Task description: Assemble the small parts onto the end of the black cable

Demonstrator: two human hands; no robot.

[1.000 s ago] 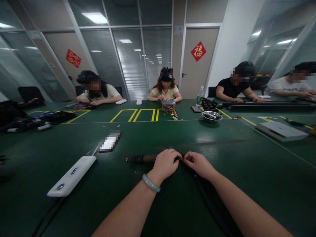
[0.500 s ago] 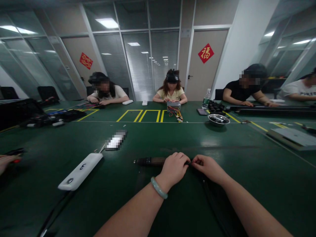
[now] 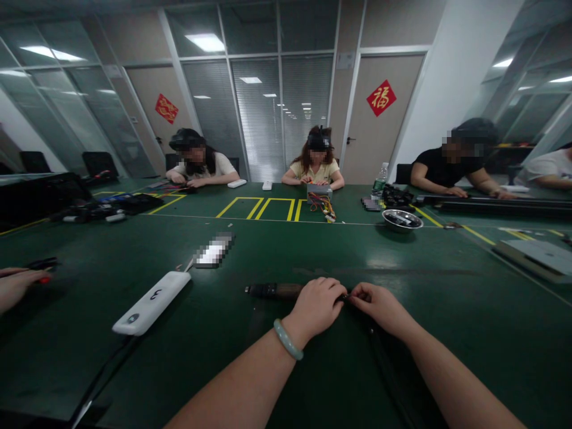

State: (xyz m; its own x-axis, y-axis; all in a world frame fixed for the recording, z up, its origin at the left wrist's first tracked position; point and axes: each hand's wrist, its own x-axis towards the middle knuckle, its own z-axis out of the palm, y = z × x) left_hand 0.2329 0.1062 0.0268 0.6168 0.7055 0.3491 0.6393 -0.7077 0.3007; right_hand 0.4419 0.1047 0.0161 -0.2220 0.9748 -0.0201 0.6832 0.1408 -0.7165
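A dark, slim electric screwdriver (image 3: 281, 291) lies sideways on the green table, its narrow metal tip pointing left. My left hand (image 3: 317, 307), with a pale green bangle at the wrist, is wrapped over its right part from above. At the tool's right end my right hand (image 3: 375, 302) pinches by thumb and forefinger close to the left fingertips. A dark cord (image 3: 379, 351) runs from there toward me, under the right forearm. What exactly lies between the right fingertips is too small and dark to make out.
A white power bank (image 3: 154, 302) and a phone (image 3: 214, 250) lie to the left. Another person's hand (image 3: 20, 286) is at the left edge. Farther off are a metal bowl (image 3: 402, 220), a grey box with coloured wires (image 3: 319, 192) and a flat grey panel (image 3: 536, 259). Several people sit opposite.
The view has turned slightly left, so the surroundings appear shifted right. Both hands keep nearly the same hold on the electric screwdriver and at its cord end.
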